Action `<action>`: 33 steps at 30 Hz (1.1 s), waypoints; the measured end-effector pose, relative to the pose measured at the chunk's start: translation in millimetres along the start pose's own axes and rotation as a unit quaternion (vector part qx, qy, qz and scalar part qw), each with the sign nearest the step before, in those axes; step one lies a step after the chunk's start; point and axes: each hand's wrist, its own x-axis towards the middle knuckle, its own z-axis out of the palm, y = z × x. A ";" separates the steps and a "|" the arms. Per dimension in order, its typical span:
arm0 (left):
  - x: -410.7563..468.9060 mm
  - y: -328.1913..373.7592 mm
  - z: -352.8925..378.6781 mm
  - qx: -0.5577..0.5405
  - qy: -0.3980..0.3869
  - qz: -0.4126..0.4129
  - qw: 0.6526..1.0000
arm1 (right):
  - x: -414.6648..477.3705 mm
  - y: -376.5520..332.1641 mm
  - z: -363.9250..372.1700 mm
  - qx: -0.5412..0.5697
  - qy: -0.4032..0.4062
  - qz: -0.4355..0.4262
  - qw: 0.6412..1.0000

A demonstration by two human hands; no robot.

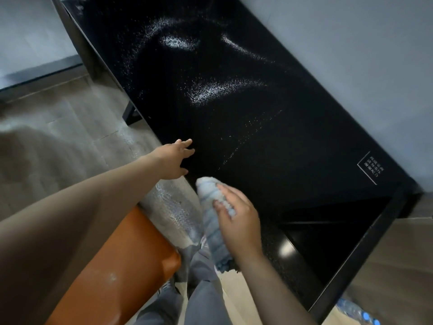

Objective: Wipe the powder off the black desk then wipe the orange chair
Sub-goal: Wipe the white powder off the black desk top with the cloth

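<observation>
"Where is the camera?"
"On the person's head. It is one wide view."
"Which way does it look?"
"Forward and down, tipped sideways, so the black desk (257,141) runs slantwise."
"Is it near?"
"Yes, near. The desk fills the middle, and the orange chair (121,266) sits bottom left."

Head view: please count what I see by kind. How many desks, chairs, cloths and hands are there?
Black desk: 1
Orange chair: 1
Cloth: 1
Hands: 2 (left hand, right hand)
Total: 5
</observation>
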 end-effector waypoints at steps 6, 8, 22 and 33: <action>9.9 14.6 4.6 -0.034 0.092 -0.048 0.994 | 49.4 9.4 -56.2 -0.005 0.115 -0.005 0.993; 17.5 21.7 -3.1 -0.044 0.108 -0.057 0.992 | 69.8 15.7 -74.6 -0.016 0.128 -0.003 0.992; 104.4 67.7 -57.8 -0.050 0.109 -0.035 0.992 | 244.0 84.1 -218.4 -0.159 0.197 -0.017 0.967; 163.7 80.1 -56.0 -0.006 0.049 -0.096 0.994 | 371.7 121.5 -266.1 -0.224 0.189 -0.032 0.955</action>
